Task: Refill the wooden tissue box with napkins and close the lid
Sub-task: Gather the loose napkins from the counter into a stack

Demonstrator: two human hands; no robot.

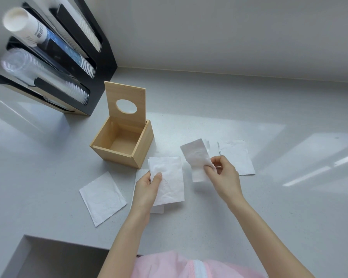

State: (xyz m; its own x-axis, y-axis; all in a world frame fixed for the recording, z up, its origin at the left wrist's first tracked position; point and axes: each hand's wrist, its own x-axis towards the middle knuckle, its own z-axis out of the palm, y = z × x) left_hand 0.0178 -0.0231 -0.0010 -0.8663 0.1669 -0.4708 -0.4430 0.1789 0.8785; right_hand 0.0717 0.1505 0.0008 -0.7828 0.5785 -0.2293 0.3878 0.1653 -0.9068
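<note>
The wooden tissue box (117,155) stands on the grey counter, empty inside. Its lid (125,95), with an oval hole, is raised upright at the back. My left hand (147,187) grips a small stack of white napkins (171,181) just in front of the box. To the right, my right hand (221,173) pinches a single napkin (196,157) held above the counter. Another napkin (102,197) lies flat at the left. A further napkin (237,155) lies behind my right hand.
A black cup dispenser (100,57) with paper and clear plastic cups leans at the back left, close behind the box. A recessed opening (54,257) cuts into the counter at the near left. A wall runs along the back.
</note>
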